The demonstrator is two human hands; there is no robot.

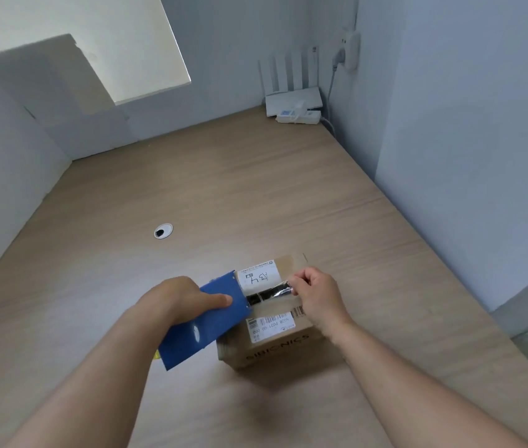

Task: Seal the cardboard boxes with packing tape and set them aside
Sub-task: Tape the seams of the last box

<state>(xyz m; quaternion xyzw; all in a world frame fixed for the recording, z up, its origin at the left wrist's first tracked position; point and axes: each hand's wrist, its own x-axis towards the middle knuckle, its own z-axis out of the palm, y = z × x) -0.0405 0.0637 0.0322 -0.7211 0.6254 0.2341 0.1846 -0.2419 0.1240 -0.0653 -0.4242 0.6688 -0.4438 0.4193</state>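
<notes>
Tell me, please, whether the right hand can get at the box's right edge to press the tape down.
Probably yes. The right hand pinches the tape end just over the cardboard box, near its right edge, with nothing between them. The left hand and blue dispenser are on the opposite side.

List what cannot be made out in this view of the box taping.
Head view:
Tape roll: hidden behind the blue dispenser gripped by the left hand.
Free end of the tape strip: covered by fingers of the right hand.
Print on the label of the cardboard box: too small.
Box's left side: behind the dispenser.
</notes>
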